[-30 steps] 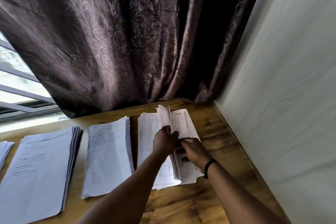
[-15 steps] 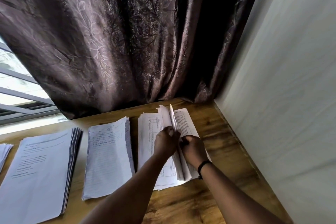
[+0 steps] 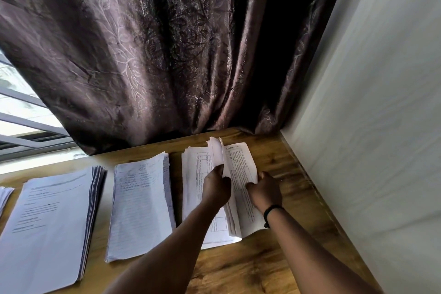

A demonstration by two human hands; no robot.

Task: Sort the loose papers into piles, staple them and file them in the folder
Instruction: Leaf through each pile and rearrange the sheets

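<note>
On the counter (image 3: 274,157) near the wall, the left hand (image 3: 216,188) pinches lifted sheets of the right pile (image 3: 241,174); the right hand (image 3: 265,190) grips its edge. Loosened fingers could spill pages, mixing piles.

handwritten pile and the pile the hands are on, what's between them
Only a narrow strip of bare wooden table separates the handwritten pile from the right pile, in the head view.

matt paper piles (image 3: 140,208) on glossy wood-grain table (image 3: 238,267); sheeny, perhaps satin curtain (image 3: 148,50).

Far-left pile (image 3: 5,198) cut off by edge; table print (image 3: 238,174) illegible.
</note>
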